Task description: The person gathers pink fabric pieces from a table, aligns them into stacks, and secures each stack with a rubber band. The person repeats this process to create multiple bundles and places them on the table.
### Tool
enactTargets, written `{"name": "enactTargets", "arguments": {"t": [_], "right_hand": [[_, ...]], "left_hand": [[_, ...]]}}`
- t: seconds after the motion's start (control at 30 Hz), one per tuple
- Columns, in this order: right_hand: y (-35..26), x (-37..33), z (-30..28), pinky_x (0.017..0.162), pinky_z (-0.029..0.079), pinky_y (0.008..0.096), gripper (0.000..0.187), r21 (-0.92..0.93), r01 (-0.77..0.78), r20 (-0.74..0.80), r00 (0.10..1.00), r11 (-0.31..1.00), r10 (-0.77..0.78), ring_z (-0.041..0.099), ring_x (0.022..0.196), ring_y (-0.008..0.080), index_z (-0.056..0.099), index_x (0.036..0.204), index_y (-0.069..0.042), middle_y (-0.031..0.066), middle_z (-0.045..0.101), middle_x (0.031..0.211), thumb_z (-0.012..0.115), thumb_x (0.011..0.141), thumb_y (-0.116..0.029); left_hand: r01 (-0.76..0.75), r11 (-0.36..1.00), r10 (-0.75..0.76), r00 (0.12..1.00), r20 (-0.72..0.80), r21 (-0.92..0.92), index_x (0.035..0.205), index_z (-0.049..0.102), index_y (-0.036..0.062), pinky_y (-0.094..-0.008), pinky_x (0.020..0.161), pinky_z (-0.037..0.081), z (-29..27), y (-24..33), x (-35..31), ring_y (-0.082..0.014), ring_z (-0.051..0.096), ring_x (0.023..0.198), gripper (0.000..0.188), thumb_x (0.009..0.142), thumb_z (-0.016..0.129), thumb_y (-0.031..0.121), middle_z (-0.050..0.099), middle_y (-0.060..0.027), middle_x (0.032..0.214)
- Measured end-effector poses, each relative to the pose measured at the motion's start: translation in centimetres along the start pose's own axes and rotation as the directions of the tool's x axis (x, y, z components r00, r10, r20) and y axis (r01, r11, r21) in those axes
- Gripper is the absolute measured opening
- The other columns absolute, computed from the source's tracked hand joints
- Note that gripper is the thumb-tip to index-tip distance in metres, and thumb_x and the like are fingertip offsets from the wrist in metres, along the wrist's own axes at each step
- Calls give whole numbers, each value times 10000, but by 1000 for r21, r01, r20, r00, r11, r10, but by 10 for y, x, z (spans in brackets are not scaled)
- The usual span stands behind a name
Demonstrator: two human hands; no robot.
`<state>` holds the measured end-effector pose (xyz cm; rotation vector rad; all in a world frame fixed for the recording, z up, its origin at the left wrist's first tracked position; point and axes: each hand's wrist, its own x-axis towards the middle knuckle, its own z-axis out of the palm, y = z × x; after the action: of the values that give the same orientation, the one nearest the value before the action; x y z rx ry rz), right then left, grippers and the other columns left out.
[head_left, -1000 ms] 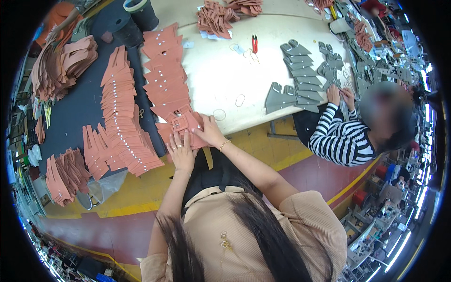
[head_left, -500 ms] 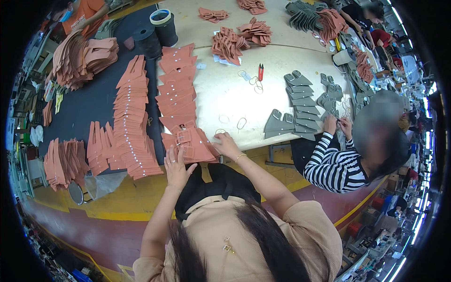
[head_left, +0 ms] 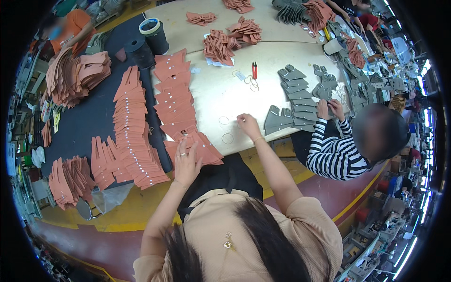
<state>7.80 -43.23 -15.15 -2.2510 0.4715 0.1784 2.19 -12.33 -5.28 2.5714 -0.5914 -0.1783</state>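
Across the pale table (head_left: 277, 101), the left hand (head_left: 184, 162) lay open-fingered on terracotta pieces (head_left: 197, 146) while the right hand (head_left: 247, 125) pinched at a ring (head_left: 240, 123).

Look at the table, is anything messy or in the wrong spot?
Nothing looks spilled or broken. The left hand rests on the near end of the row of orange-brown cut pieces; the right hand reaches among small loose rings scattered on the bare tabletop.
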Motion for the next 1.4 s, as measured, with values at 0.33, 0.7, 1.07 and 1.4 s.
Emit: {"name": "enactTargets", "arguments": {"t": [0.33,0.7,1.07,1.4], "right_hand": [[23,150,-59,831,504,403,203,-102,-99,-310,949,990,62,615,912,330,672,1000,-59,161,536,1045,677,801,-99],[39,169,-80,704,487,387,127,-283,126,-194,963,951,-186,613,839,285,584,964,-32,142,609,910,614,853,-85],[15,197,-121,627,396,219,178,634,-153,-15,978,758,209,536,747,71,696,1015,-63,-9,653,868,599,871,-104],[4,242,-104,857,381,461,83,-512,448,245,894,733,-376,585,946,214,675,843,-149,-17,622,986,673,775,-195]], "left_hand": [[259,965,-255,963,91,-36,1339,458,93,-527,1086,289,17,36,27,-449,318,1307,585,815,697,199,333,-257,1398],[328,927,-327,944,36,-180,1336,442,58,-513,1049,329,37,67,94,-434,364,1266,569,828,675,164,358,-250,1365],[422,852,-369,904,219,-308,1188,564,12,-399,957,448,100,25,148,-345,542,1101,377,826,644,84,520,-176,1204],[407,908,-374,893,251,-94,975,615,31,-418,837,489,127,25,192,-326,582,978,182,811,661,98,538,-160,1115]]}}
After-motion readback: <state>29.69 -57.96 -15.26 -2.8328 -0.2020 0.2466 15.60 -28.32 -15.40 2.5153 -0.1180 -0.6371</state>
